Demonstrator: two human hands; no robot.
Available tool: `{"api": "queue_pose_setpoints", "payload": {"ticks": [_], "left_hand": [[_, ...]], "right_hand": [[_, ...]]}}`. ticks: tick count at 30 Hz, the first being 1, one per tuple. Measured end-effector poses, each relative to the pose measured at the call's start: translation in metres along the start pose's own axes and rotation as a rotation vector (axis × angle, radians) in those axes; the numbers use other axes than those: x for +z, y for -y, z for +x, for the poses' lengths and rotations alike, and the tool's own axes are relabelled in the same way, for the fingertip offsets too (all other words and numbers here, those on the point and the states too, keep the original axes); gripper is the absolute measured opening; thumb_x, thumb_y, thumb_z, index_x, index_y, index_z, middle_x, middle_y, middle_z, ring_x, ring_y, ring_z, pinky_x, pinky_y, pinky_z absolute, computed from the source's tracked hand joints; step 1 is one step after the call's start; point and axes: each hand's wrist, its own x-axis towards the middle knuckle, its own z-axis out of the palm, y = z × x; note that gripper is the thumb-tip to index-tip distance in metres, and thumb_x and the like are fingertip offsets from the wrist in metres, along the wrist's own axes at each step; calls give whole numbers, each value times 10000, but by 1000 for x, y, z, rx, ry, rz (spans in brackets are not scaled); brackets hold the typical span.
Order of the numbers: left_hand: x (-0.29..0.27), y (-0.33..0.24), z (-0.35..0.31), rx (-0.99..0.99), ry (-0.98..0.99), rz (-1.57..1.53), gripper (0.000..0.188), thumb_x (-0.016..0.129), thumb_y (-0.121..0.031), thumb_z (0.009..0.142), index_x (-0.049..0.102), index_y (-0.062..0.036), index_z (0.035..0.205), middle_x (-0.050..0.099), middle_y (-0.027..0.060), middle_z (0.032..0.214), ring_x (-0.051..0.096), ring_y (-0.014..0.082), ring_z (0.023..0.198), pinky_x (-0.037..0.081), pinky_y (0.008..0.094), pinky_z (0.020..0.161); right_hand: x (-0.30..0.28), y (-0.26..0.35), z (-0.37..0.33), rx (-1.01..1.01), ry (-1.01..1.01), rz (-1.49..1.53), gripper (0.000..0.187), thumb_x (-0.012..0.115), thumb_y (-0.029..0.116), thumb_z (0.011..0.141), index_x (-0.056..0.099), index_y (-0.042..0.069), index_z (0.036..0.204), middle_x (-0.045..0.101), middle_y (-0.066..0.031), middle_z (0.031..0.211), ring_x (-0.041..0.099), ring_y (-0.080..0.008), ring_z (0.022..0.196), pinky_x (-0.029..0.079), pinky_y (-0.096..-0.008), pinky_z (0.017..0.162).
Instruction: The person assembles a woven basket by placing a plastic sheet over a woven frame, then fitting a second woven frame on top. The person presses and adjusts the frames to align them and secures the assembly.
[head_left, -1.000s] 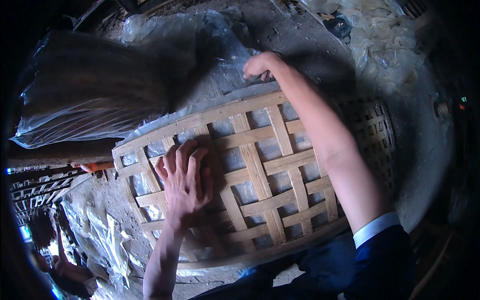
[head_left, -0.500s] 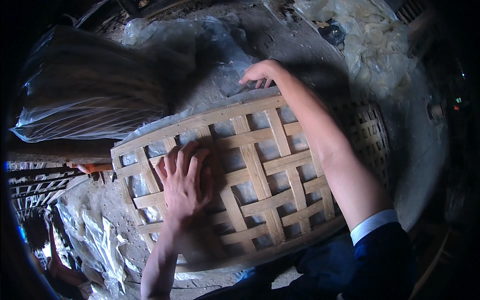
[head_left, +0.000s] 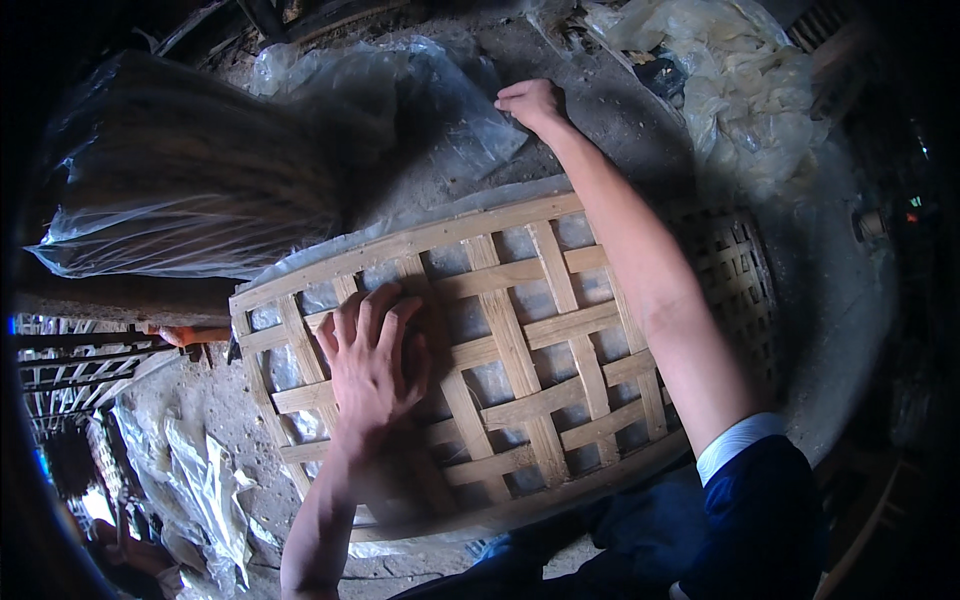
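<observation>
Beneath my left hand (head_left: pixel 375 355) is a tilted panel of crossed wooden slats (head_left: pixel 515 370), with cloudy plastic film showing through its gaps. The fingers of that hand are bent over the slats near the panel's left end, gripping them. My right arm reaches across the panel's far edge. Beyond that edge, my right hand (head_left: pixel 530 103) is closed in a pinch at the edge of a thin clear plastic sheet (head_left: pixel 465 125). The fingertips are small in the picture, and the exact hold is partly hidden. The sheet spreads leftward over the dusty ground.
A large plastic-wrapped bundle (head_left: pixel 190 170) stands at the far left. Crumpled plastic (head_left: pixel 745 100) lies at the far right, and more loose film (head_left: pixel 195 480) at the near left. A finer woven section (head_left: pixel 735 265) adjoins the panel's right end. An orange object (head_left: pixel 180 335) shows at the left.
My right hand has moved farther away from the panel and its fingers have drawn together. The clear sheet's edge has shifted rightward with it. My left hand stays on the slats.
</observation>
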Motion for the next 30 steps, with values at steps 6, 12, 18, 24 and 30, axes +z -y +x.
{"api": "queue_pose_setpoints", "payload": {"ticks": [6, 12, 18, 24, 30], "left_hand": [[2, -5, 8, 41, -14, -9, 473, 705, -175, 834, 619, -142, 1298, 574, 89, 1368, 507, 329, 1267, 332, 523, 1075], [-4, -1, 1, 14, -5, 35, 452, 690, -136, 833, 624, -114, 1279, 585, 104, 1365, 520, 338, 1252, 337, 520, 1072], [-7, -1, 0, 2, 28, 25, 460, 689, -175, 842, 626, -135, 1295, 572, 95, 1387, 501, 335, 1278, 325, 531, 1080], [-2, -1, -1, -8, 37, 27, 463, 697, -227, 863, 629, -174, 1318, 560, 64, 1402, 486, 312, 1305, 312, 534, 1094], [-8, 3, -1, -21, 60, 19, 459, 696, -228, 871, 627, -176, 1323, 556, 64, 1408, 486, 312, 1307, 317, 541, 1092]], "right_hand": [[-18, -25, -4, -174, 388, -626, 370, 796, 243, 825, 768, 73, 1152, 769, -149, 1130, 751, -289, 943, 587, -389, 849], [-3, 16, -36, 168, 912, -639, 768, 796, 289, 894, 442, 184, 1568, 630, -123, 1394, 700, -231, 948, 578, -424, 826], [9, 14, -27, 324, 1047, -400, 915, 771, 345, 929, 246, 234, 1670, 457, -123, 1606, 698, -244, 1030, 565, -428, 917], [18, 3, -23, 419, 964, -401, 1007, 744, 404, 952, 82, 253, 1695, 381, -159, 1662, 719, -294, 1124, 568, -445, 942], [16, 23, -35, 317, 920, -715, 1056, 739, 382, 952, -12, 302, 1690, 474, -186, 1588, 744, -272, 994, 592, -444, 884]]}}
